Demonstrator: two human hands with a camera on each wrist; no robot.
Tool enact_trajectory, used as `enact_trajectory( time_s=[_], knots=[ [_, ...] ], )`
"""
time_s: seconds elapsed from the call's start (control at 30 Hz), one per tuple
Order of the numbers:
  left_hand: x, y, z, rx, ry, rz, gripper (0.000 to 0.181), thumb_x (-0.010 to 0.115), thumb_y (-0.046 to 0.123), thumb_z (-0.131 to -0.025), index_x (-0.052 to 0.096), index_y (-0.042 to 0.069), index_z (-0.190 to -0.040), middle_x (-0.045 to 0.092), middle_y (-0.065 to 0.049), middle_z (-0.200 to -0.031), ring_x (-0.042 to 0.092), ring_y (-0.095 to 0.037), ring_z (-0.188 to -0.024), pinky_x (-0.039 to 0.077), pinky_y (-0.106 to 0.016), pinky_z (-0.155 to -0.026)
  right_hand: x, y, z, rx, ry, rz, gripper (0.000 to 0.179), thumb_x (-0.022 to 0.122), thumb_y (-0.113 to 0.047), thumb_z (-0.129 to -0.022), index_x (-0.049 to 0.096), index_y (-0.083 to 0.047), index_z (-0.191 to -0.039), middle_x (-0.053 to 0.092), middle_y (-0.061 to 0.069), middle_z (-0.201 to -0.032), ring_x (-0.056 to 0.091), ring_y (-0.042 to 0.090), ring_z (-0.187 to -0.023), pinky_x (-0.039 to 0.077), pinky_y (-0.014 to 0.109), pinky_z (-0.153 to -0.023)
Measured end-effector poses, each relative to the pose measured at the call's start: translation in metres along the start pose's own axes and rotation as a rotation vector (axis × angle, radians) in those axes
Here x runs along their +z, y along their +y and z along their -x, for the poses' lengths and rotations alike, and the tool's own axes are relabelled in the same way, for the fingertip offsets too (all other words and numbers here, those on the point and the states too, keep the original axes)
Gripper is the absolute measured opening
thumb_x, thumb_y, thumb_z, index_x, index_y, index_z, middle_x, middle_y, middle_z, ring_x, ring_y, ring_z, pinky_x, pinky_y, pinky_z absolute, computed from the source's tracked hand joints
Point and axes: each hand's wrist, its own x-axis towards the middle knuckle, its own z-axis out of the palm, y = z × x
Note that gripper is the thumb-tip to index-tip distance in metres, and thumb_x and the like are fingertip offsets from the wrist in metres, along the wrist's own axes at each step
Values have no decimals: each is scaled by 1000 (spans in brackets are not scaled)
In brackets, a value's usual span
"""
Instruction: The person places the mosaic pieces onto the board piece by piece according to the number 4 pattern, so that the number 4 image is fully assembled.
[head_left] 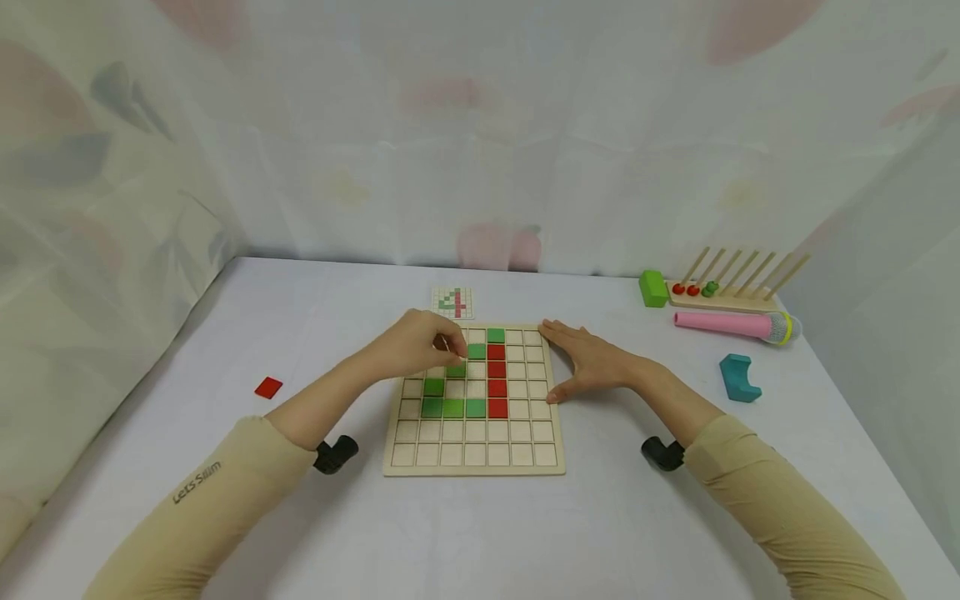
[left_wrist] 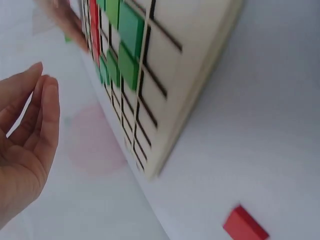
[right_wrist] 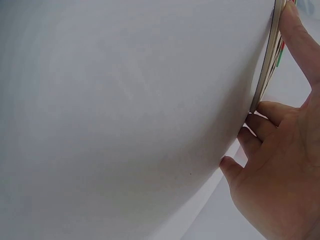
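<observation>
A square wooden grid board (head_left: pixel 472 471) lies flat on the table. Green tiles (head_left: pixel 453 408) form a stepped diagonal and a short row in its cells, beside a column of red tiles (head_left: pixel 497 369). My left hand (head_left: pixel 411 346) hovers over the board's upper left, fingertips close together by a green tile (head_left: pixel 456 371). In the left wrist view no tile shows between the left hand's (left_wrist: pixel 25 135) bent fingers and thumb. With fingers spread, my right hand (head_left: pixel 596 358) rests against the board's right edge; the right wrist view shows its fingertips touching the board's side (right_wrist: pixel 267 60).
A loose red tile (head_left: pixel 267 387) lies left of the board. Behind the board is a small pattern card (head_left: pixel 452 303). At the right are a green block (head_left: pixel 653 288), a peg stand (head_left: pixel 723 302) with beads, a pink toy microphone (head_left: pixel 723 323) and a teal curved block (head_left: pixel 739 378).
</observation>
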Motion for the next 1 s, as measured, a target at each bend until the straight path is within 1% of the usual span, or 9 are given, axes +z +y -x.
enact_trajectory(
  time_s=[0.1,0.27,0.5,0.57,0.7,0.87,1.0],
  knots=[
    [-14,-14,7,-21,12,-2,6,72,10,-87,73,9,-93,74,-1,-91,67,-14,-84,54,-29,-77,0,0,0,-3,-1,-5,114,79,-54,-74,18,-4,-157,15,15,-167,11,35,-156,10,59,-124],
    [-33,-38,24,-88,27,-23,9,71,9,-88,73,8,-97,73,-2,-94,67,-17,-89,55,-34,-81,0,0,0,-6,-1,-8,115,79,-53,-74,18,-4,-157,15,16,-167,11,36,-156,10,59,-124],
    [-54,-72,49,-169,-14,-31,10,68,10,-90,72,12,-99,73,-6,-105,65,-17,-97,52,-33,-84,-1,-1,1,-6,3,-6,115,80,-53,-74,19,-3,-157,15,16,-166,12,37,-156,10,60,-124],
    [-57,-81,54,-181,-25,-21,11,68,9,-90,72,12,-100,72,-7,-107,65,-18,-99,52,-33,-85,0,-1,1,-1,2,-10,115,80,-53,-74,19,-3,-157,15,16,-166,11,36,-156,10,59,-124],
    [-62,-96,64,-180,-64,11,15,67,6,-89,72,12,-103,72,-7,-108,64,-20,-101,52,-34,-88,0,-1,1,-1,2,-16,115,80,-53,-74,19,-3,-157,15,16,-166,11,36,-156,10,60,-124],
    [-66,-108,72,-179,-147,47,21,65,3,-88,71,13,-107,70,-5,-111,64,-20,-104,52,-33,-90,1,1,1,-7,3,-12,115,80,-54,-73,19,-3,-157,15,16,-167,12,36,-156,10,61,-124],
    [-65,-116,77,-187,-179,60,28,66,-2,-85,71,13,-109,70,-7,-114,64,-20,-104,52,-29,-87,1,1,0,-5,3,-5,115,80,-54,-73,18,-4,-157,15,15,-167,12,35,-156,10,60,-124]
  ],
)
